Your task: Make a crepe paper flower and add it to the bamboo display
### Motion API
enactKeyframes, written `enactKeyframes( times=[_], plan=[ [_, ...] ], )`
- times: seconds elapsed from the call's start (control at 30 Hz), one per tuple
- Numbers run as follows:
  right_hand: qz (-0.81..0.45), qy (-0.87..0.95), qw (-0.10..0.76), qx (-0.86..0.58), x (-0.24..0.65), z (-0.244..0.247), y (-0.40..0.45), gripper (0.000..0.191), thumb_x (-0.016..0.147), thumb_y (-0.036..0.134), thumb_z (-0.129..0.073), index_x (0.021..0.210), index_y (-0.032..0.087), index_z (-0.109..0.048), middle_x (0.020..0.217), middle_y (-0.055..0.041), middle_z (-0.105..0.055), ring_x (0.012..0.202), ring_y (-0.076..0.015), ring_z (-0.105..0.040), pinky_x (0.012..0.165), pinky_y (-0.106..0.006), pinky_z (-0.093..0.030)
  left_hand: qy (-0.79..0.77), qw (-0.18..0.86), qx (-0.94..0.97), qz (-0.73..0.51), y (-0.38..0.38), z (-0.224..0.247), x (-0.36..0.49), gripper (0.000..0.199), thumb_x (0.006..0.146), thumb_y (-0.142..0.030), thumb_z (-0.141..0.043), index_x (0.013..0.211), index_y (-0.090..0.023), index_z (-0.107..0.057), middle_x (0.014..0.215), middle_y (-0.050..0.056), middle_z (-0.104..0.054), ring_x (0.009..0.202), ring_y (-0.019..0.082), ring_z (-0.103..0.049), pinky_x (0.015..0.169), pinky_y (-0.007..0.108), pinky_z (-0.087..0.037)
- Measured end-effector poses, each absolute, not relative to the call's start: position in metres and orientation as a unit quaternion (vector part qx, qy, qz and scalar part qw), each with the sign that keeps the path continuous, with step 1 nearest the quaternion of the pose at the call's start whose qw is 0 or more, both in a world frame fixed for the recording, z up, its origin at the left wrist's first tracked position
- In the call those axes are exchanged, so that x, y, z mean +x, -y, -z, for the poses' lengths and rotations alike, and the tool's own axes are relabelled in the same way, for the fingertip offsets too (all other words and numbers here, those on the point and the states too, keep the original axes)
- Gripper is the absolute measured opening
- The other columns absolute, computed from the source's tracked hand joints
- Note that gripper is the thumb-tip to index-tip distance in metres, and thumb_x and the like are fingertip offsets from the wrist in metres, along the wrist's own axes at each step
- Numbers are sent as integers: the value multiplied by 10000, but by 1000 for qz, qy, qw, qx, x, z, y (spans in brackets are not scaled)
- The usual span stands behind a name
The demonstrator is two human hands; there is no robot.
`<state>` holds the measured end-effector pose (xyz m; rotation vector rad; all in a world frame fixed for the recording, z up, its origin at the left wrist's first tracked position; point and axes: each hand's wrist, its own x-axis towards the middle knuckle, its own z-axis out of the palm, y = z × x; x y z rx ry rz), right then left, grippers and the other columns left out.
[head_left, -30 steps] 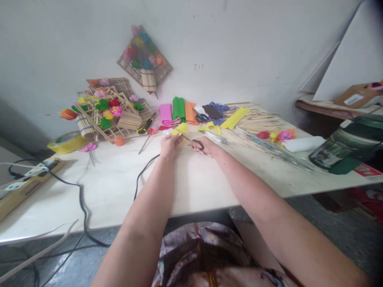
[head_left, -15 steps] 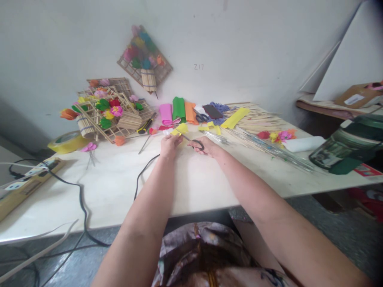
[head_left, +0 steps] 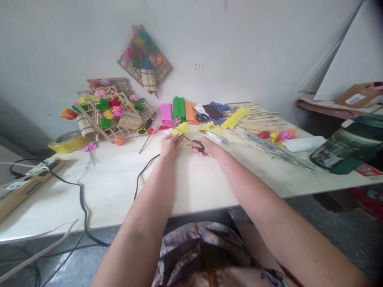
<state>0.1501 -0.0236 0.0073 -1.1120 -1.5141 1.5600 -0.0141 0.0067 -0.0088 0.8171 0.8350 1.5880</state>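
Observation:
Pinched in the fingers of my left hand point(head_left: 170, 144) is a small piece of yellow crepe paper point(head_left: 181, 128). My right hand point(head_left: 206, 146) grips a pair of scissors point(head_left: 198, 145) by its dark handles, and the blades point up and left against the yellow paper. Whether the blades are parted I cannot make out. Just beyond my hands lie cut yellow paper scraps point(head_left: 212, 127) and a larger yellow strip point(head_left: 235, 118).
Paper flowers and bamboo frames point(head_left: 112, 107) pile up at the back left, near yellow tape point(head_left: 68, 142). Pink, green point(head_left: 178, 109) and orange rolls stand behind my hands. Sticks, wires point(head_left: 272, 149) and a green bottle point(head_left: 348, 145) lie right. A power strip point(head_left: 30, 181) with cables sits left.
Almost nothing differs. Both hands keep their places with the yellow paper and scissors; the scissors' handles may have shifted very slightly.

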Motion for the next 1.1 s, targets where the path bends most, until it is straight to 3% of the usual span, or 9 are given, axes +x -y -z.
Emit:
enactKeyframes(
  times=[0.5,1.1],
  plan=[
    [-607,578,344,-424,150,-12,26,316,763,402,-682,820,95,-633,451,47,-502,336,-37,-399,323,-151,-257,-350,547,356,-672,-8,10,-14,311,538,-198,-784,517,-144,-479,565,20,-596,591,114,-606,673,257,-523],
    [-596,592,336,-426,150,-12,27,304,791,412,-635,807,109,-627,454,56,-491,329,-29,-363,328,-153,-224,-366,532,361,-673,-8,11,-13,284,543,-197,-774,509,-141,-498,558,26,-608,581,110,-609,645,239,-512]
  ],
)
